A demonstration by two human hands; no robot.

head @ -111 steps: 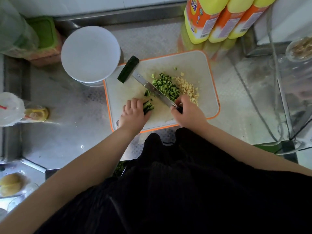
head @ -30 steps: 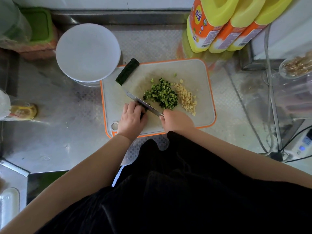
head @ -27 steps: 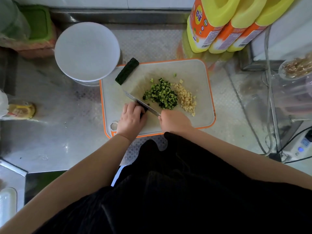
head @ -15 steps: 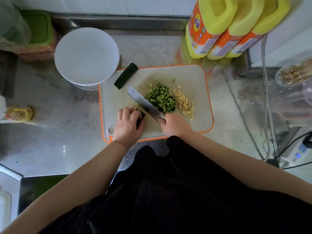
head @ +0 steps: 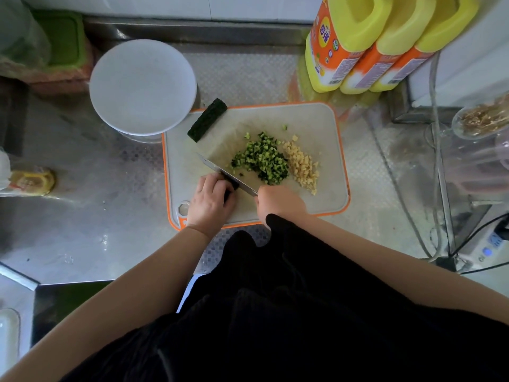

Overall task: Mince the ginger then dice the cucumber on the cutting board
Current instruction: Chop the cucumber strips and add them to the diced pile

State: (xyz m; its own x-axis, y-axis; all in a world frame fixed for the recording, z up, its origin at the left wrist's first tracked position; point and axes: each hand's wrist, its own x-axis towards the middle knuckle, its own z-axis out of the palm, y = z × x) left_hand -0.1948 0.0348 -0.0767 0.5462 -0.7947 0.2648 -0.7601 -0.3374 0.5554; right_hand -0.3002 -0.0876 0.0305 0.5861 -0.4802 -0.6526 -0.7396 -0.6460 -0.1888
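Countertop of steel carries the board, with a white plate at its far left corner and three yellow bottles behind. On the board a long uncut cucumber piece waits at the far edge, diced cucumber sits mid-board, and minced ginger lies just right of it, so the ginger step looks done. Half a second ago the knife was lifted with its flat showing; now it is down, edge to the board, against the left hand, so another cut is going through. That hand curls over a dark cucumber stub, mostly hidden beneath the fingers. The right hand is clamped on the handle, which cannot be seen.
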